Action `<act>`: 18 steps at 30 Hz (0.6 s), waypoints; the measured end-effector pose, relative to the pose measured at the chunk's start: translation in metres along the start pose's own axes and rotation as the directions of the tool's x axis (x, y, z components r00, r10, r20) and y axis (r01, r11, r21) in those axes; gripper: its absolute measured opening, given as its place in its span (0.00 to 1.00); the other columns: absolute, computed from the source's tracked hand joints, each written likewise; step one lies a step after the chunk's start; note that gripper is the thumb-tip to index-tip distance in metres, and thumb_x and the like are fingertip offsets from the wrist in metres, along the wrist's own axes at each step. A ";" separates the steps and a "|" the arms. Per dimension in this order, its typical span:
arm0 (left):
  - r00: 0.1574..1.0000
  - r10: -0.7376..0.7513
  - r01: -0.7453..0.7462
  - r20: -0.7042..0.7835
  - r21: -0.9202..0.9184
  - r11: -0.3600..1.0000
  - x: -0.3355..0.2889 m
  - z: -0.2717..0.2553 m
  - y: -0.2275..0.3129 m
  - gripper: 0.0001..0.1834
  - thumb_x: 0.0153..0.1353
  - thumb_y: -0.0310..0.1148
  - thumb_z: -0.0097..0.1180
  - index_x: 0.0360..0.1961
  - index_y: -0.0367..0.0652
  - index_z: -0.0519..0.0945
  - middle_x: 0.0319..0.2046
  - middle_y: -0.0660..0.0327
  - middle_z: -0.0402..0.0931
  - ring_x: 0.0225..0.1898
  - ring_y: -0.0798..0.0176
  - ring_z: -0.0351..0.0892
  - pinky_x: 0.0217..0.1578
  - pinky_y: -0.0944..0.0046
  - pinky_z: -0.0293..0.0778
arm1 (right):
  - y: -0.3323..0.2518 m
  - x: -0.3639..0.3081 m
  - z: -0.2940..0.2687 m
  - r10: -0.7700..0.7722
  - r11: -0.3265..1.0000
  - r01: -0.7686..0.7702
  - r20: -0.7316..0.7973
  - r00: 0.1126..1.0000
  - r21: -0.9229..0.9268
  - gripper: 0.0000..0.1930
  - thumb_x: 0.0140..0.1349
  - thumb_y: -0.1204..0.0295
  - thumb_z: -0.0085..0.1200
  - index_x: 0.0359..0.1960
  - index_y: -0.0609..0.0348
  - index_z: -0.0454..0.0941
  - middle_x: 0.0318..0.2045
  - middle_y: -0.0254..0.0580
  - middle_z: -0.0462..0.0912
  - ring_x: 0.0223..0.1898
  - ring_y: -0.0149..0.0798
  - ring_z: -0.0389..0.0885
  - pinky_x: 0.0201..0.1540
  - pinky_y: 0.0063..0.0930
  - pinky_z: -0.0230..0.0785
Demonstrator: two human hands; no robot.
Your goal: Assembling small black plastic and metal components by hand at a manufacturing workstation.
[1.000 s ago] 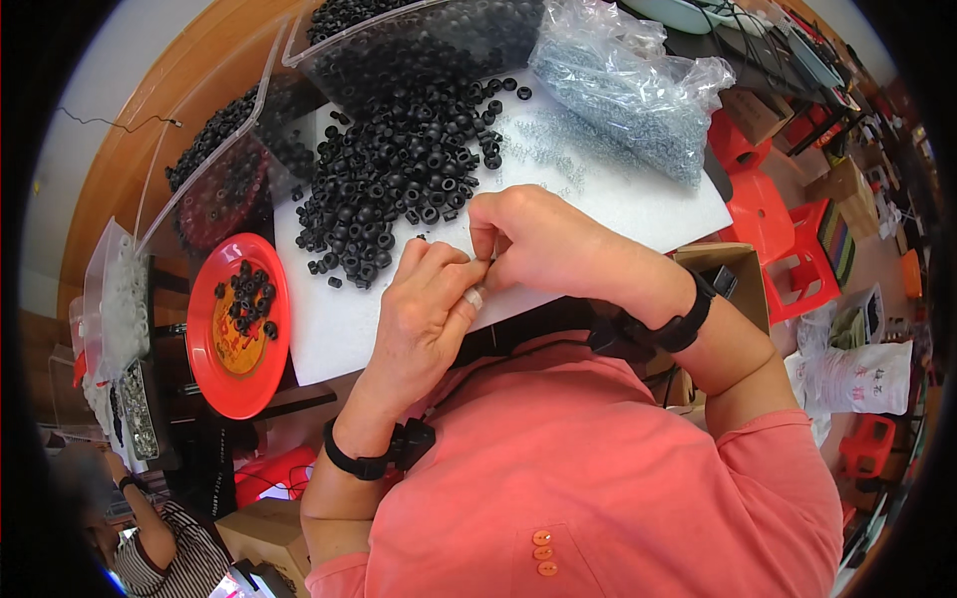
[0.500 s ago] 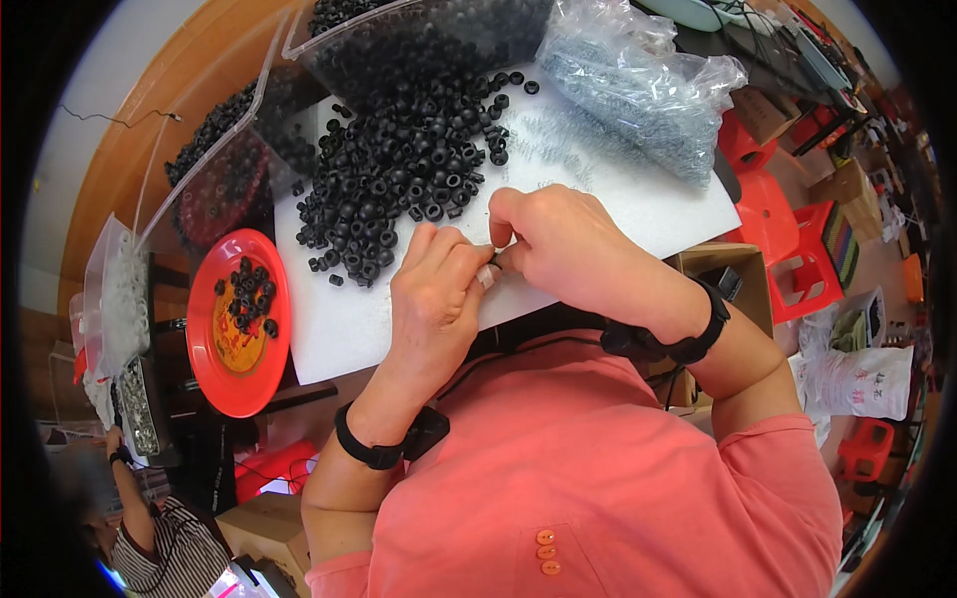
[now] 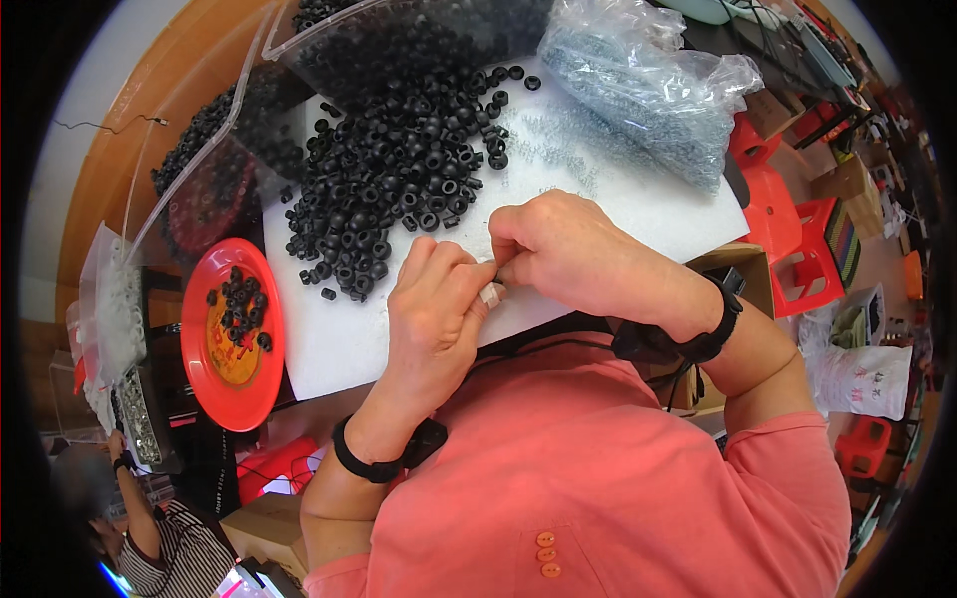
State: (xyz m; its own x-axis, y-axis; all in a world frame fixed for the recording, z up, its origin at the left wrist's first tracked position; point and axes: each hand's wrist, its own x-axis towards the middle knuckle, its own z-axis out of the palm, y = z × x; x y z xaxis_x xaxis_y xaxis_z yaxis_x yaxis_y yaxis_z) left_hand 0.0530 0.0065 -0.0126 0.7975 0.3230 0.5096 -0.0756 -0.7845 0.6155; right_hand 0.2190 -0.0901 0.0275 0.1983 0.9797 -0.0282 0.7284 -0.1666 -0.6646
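My left hand (image 3: pixel 434 309) and my right hand (image 3: pixel 553 239) meet over the near part of a white board (image 3: pixel 334 349), both closed in a pinch with fingertips touching. A tiny dark bit shows between them; the fingers hide what it is. A whitish wrap covers the tip of my left thumb. Just beyond my left hand spreads a heap of small black plastic pieces (image 3: pixel 389 189), rounded and with holes. Past my right hand, small greyish coils like springs (image 3: pixel 558 149) lie scattered beside a clear plastic bag (image 3: pixel 638 100) full of them.
Left of the board is a red plate (image 3: pixel 267 384) with several black pieces on it. Clear plastic bins (image 3: pixel 214 149) of black pieces stand at the back left. Red stools (image 3: pixel 797 254) and a cardboard box (image 3: pixel 748 264) are at right. Another person in stripes (image 3: pixel 174 548) works at lower left.
The hands stay pinched together, with small shifts of the fingers; the dark bit between them is less exposed now. The view has shifted slightly.
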 end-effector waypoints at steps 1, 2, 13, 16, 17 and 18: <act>1.000 0.004 -0.004 -0.001 0.023 1.000 0.001 0.001 0.000 0.13 0.47 0.16 0.64 0.35 0.37 0.81 0.29 0.59 0.71 0.34 0.54 0.69 0.33 0.56 0.67 | 0.001 0.002 -0.001 0.003 1.000 -0.003 0.005 1.000 0.003 0.05 0.54 0.75 0.59 0.31 0.63 0.80 0.26 0.52 0.84 0.31 0.53 0.84 0.35 0.42 0.74; 1.000 0.009 -0.009 -0.003 0.047 0.999 0.001 0.002 -0.001 0.13 0.46 0.16 0.64 0.35 0.38 0.81 0.29 0.59 0.71 0.34 0.54 0.69 0.34 0.56 0.67 | 0.002 0.004 -0.002 -0.005 1.000 0.005 0.028 1.000 -0.011 0.05 0.54 0.75 0.59 0.30 0.63 0.80 0.26 0.52 0.84 0.31 0.54 0.83 0.35 0.42 0.74; 0.992 0.124 -0.127 0.026 0.173 0.977 0.001 0.004 -0.005 0.11 0.45 0.20 0.64 0.28 0.40 0.74 0.29 0.57 0.67 0.35 0.51 0.68 0.35 0.54 0.62 | 0.004 0.009 0.001 -0.103 0.994 0.105 0.083 0.991 -0.023 0.04 0.52 0.75 0.60 0.28 0.61 0.78 0.25 0.53 0.83 0.30 0.56 0.82 0.32 0.42 0.72; 0.990 0.143 -0.134 -0.019 0.255 0.958 -0.001 0.005 0.002 0.11 0.48 0.21 0.66 0.33 0.40 0.78 0.28 0.58 0.68 0.34 0.51 0.68 0.36 0.54 0.65 | 0.005 -0.004 0.005 -0.065 0.994 0.067 -0.027 0.998 0.090 0.05 0.53 0.75 0.62 0.29 0.61 0.78 0.23 0.48 0.83 0.26 0.48 0.82 0.31 0.37 0.71; 0.989 0.142 -0.125 -0.046 0.264 0.956 -0.005 0.001 0.004 0.10 0.49 0.21 0.66 0.32 0.39 0.78 0.28 0.57 0.69 0.33 0.51 0.69 0.35 0.54 0.65 | 0.004 -0.006 0.009 -0.093 0.991 0.094 -0.022 0.995 0.093 0.05 0.53 0.75 0.62 0.29 0.61 0.78 0.23 0.48 0.83 0.26 0.48 0.82 0.31 0.37 0.71; 0.991 0.112 -0.090 -0.077 0.248 0.965 -0.007 -0.005 0.006 0.09 0.49 0.21 0.65 0.32 0.39 0.79 0.28 0.57 0.71 0.33 0.52 0.70 0.35 0.54 0.66 | 0.006 -0.009 0.011 -0.078 0.987 0.090 -0.089 0.993 0.137 0.05 0.54 0.75 0.62 0.30 0.62 0.78 0.23 0.46 0.83 0.25 0.44 0.82 0.30 0.34 0.71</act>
State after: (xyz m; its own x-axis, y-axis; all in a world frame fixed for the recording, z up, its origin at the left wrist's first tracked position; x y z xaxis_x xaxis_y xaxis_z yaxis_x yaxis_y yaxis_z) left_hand 0.0438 0.0027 -0.0095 0.7354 0.2728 0.6203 0.0037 -0.9170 0.3989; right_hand 0.2148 -0.0986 0.0153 0.1987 0.9759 0.0906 0.6469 -0.0612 -0.7601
